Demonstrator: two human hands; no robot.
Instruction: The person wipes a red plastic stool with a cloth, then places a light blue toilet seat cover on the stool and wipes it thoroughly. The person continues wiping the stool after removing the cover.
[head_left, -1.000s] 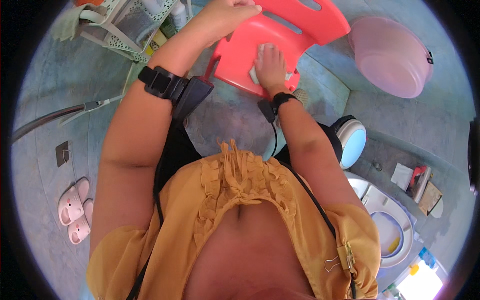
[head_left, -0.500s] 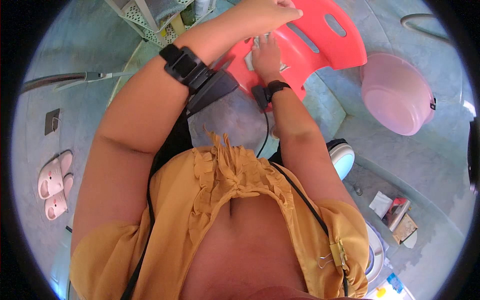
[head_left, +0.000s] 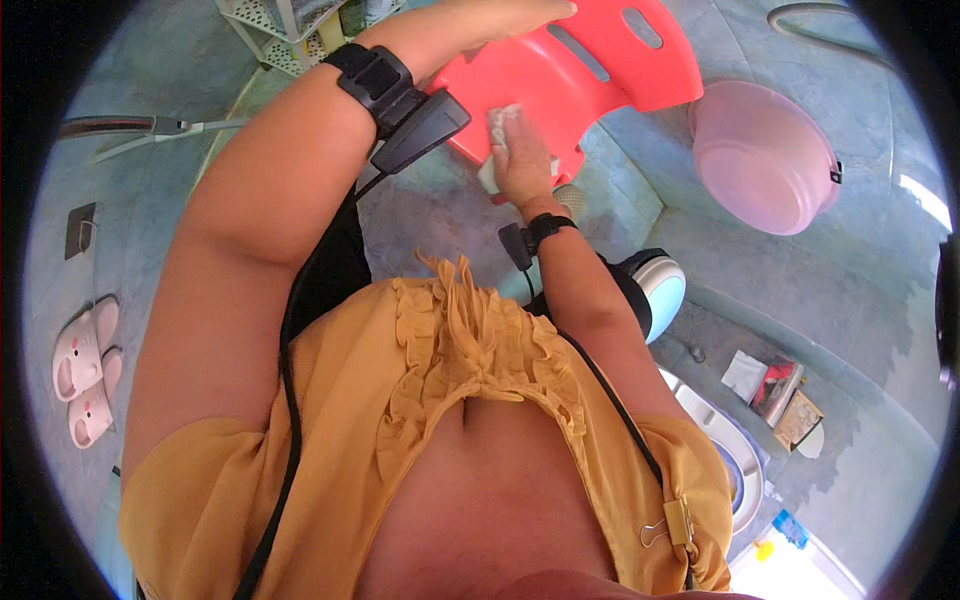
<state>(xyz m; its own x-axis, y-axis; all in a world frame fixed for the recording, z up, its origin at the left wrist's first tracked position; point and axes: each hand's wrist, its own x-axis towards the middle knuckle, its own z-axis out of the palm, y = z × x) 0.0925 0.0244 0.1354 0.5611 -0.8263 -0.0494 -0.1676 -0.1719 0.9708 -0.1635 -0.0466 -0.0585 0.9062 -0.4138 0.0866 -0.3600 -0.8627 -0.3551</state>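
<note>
A red plastic chair point(head_left: 530, 75) with slots in its backrest stands at the top of the view. My right hand point(head_left: 525, 165), slightly blurred, presses a crumpled white cloth point(head_left: 488, 178) against the near edge of its seat. Parts of the cloth show on both sides of the fingers. My left hand point(head_left: 535, 12) lies at the far left side of the chair, where the picture's upper edge cuts off most of its fingers. Its thumb is near the backrest. Black straps with small devices sit on both wrists.
A pink basin point(head_left: 765, 165) hangs on the wall to the right. White shelving point(head_left: 275, 45) holds bottles at the upper left. Pink slippers point(head_left: 85, 380) are at the left. A white and light-blue round-ended object point(head_left: 662, 295) stands beside my right forearm.
My right hand has drawn the cloth across the seat toward its near edge. My left hand keeps its place by the chair. The whole view has shifted slightly.
</note>
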